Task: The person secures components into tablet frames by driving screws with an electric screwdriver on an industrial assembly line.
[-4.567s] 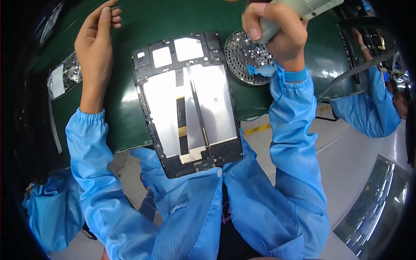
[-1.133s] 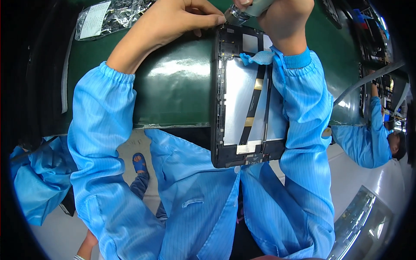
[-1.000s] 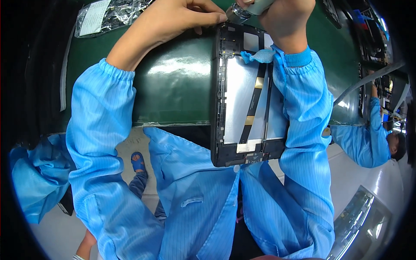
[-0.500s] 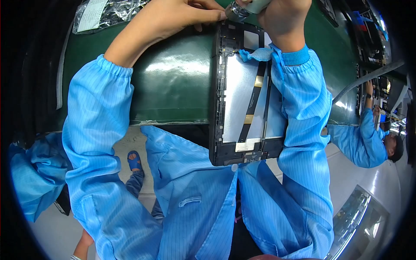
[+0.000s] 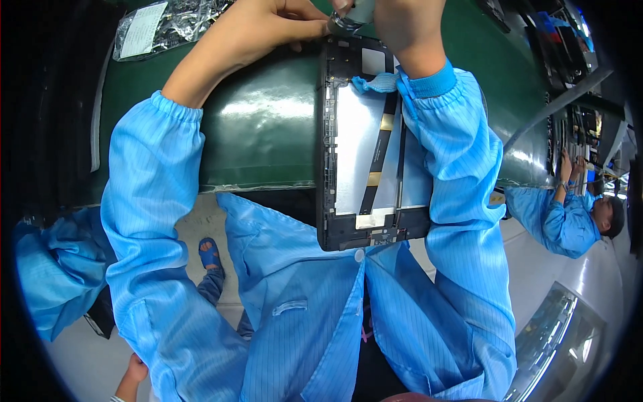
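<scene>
An opened tablet housing (image 5: 355,147), black-framed with a silver plate and a dark ribbon cable (image 5: 379,151), lies lengthwise before me, its near end past the table's front edge. My right hand (image 5: 412,27) is closed round a grey cylindrical tool with a shiny metal collar, apparently an electric screwdriver (image 5: 348,20). The collar is at the housing's far left corner; its tip is hidden. My left hand (image 5: 281,23) has its fingers drawn together, thumb tip against the collar; what they pinch is hidden. A light blue band (image 5: 378,83) from my right wrist hangs over the housing.
A clear plastic bag (image 5: 174,27) with dark parts and a white label lies on the green table (image 5: 268,134) at far left. A grey cable (image 5: 559,104) arcs past on the right. A co-worker in blue (image 5: 556,224) works beyond it; another person's hand (image 5: 136,370) shows at lower left.
The housing has shifted slightly left and away from me. My right hand and the tool moved the same way, and my left hand went a little left too. The co-worker's hands moved.
</scene>
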The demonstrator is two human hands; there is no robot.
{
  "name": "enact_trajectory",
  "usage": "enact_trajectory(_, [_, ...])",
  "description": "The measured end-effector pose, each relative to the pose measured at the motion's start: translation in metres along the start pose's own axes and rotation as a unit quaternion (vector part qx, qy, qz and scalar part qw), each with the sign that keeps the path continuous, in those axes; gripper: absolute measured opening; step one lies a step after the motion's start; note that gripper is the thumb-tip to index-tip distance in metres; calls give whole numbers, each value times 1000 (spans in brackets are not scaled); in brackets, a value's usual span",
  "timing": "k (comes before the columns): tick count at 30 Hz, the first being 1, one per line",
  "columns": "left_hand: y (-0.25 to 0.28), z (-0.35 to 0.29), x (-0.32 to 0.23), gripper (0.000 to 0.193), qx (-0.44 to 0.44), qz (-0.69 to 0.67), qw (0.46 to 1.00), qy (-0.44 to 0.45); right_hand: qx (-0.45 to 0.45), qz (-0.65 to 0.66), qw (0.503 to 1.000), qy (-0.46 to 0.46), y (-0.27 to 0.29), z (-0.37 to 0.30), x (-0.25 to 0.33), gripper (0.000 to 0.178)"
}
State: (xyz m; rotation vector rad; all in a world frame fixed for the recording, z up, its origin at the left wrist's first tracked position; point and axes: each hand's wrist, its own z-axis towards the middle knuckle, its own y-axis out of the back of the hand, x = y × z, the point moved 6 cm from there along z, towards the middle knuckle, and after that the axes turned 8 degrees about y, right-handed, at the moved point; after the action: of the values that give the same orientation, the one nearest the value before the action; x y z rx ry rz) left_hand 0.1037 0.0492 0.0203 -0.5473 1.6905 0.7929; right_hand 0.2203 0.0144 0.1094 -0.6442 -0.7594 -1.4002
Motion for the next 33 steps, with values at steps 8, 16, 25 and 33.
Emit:
enact_trajectory(8, [1,2,-2,23,-28,40,995,-89,-35,55,998,-18,0,3,0,12])
enact_trajectory(16, [-7,-146,-41,31,-484,12,873,-66,-14,23,999,-25,6,4,-18,11])
enact_trajectory(25, [-186,-197,19,34,-152,-420,872,200,-72,77,993,-55,56,-1,37,33])
enact_trajectory(33, [-64,-148,-56,34,-247,-290,924,46,-217,-129,966,-56,211,-36,96,28])
